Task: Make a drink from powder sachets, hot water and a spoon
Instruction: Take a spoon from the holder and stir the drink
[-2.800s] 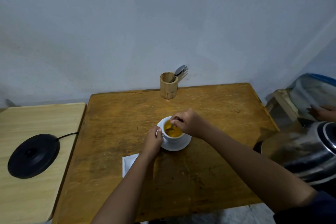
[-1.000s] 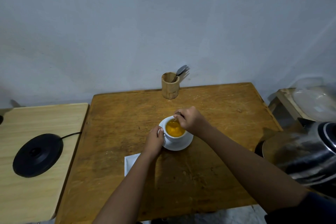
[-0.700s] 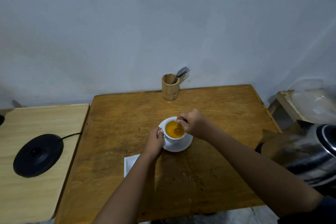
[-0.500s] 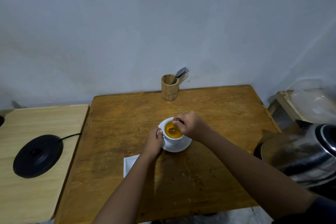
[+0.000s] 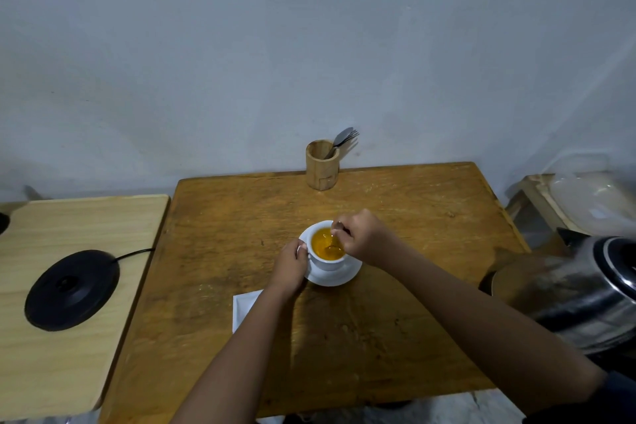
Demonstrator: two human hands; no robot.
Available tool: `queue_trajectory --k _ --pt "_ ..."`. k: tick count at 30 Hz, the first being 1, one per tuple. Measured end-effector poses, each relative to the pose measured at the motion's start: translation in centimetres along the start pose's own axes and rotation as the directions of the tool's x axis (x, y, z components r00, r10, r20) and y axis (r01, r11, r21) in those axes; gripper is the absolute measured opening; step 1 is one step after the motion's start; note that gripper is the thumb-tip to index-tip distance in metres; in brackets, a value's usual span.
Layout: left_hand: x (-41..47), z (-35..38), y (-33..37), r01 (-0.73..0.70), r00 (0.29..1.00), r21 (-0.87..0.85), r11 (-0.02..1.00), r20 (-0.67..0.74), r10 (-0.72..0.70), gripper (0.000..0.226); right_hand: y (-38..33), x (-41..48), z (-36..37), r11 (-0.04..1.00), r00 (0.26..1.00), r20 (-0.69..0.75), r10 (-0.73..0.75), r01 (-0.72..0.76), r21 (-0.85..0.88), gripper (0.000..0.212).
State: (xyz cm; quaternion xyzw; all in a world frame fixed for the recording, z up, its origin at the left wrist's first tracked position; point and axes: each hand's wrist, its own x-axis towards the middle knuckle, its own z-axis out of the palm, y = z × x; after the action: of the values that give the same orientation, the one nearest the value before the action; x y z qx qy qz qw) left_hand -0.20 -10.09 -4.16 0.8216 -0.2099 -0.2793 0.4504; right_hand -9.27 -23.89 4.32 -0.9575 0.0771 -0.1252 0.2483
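Right hand (image 5: 364, 238) grip pinched on spoon (image 5: 334, 240) handle, bowl end dipped in the drink. Left hand (image 5: 290, 265) grip closed on the handle side of the white cup (image 5: 325, 260), fingers curled against it. Cup sits on white saucer (image 5: 339, 277), around the middle of the brown wooden worktop (image 5: 213, 251). Cup filled with opaque yellow-orange liquid, surface glossy, level close to rim. White flat sachet or paper (image 5: 242, 306) lies just beside the left wrist, toward the near edge; partly hidden by the forearm, can't tell which. Wooden cutlery holder (image 5: 321, 165) at far edge, spoon and fork heads sticking out. Black kettle base (image 5: 70, 289) with cord on the paler side table (image 5: 51, 372) at left. Steel kettle (image 5: 585, 293) off the right edge.
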Motion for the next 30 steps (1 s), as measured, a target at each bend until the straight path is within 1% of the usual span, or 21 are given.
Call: queue_trajectory --k 5,10,12,18,20,25,28,30 --pt "0.1 0.0 -0.1 0.004 1.0 0.005 1.0 0.01 -0.004 0.023 -0.6 0.2 1.1 0.997 0.999 -0.028 0.019 -0.017 0.071 0.016" --pt "0.0 -0.1 0.0 -0.003 1.0 0.003 1.0 0.019 0.003 0.024 -0.6 0.5 1.7 0.99 0.995 -0.072 0.072 -0.063 0.123 0.021" --pt "0.0 -0.2 0.0 0.002 1.0 0.0 1.0 0.023 -0.002 0.026 -0.5 0.6 1.8 0.992 0.992 -0.107 0.071 -0.06 0.107 0.024" --pt "0.1 -0.4 0.2 -0.003 1.0 0.02 1.0 0.031 0.002 0.029 0.2 0.0 0.9 0.998 0.985 -0.156 0.066 -0.063 0.025 0.021" --pt "0.2 -0.4 0.2 0.005 0.999 0.028 1.0 0.033 -0.006 0.029 0.3 -0.5 0.6 0.999 0.991 -0.124 0.052 -0.051 0.013 0.019" --pt "0.2 -0.3 0.3 0.008 0.999 0.043 0.999 0.032 -0.01 0.029 -0.1 -1.1 -0.5 0.995 0.998 0.025 0.061 -0.062 0.084 0.016" --pt "0.2 -0.2 0.5 0.022 0.999 0.057 0.998 0.023 -0.023 0.028 -0.6 -1.4 -1.6 0.991 0.996 0.063 0.067 -0.073 0.11 0.017" --pt "0.2 -0.1 0.6 0.039 0.999 0.066 0.997 0.014 -0.04 0.028 -0.7 -1.5 -2.4 0.991 0.993 0.09 0.08 -0.088 0.096 0.017"
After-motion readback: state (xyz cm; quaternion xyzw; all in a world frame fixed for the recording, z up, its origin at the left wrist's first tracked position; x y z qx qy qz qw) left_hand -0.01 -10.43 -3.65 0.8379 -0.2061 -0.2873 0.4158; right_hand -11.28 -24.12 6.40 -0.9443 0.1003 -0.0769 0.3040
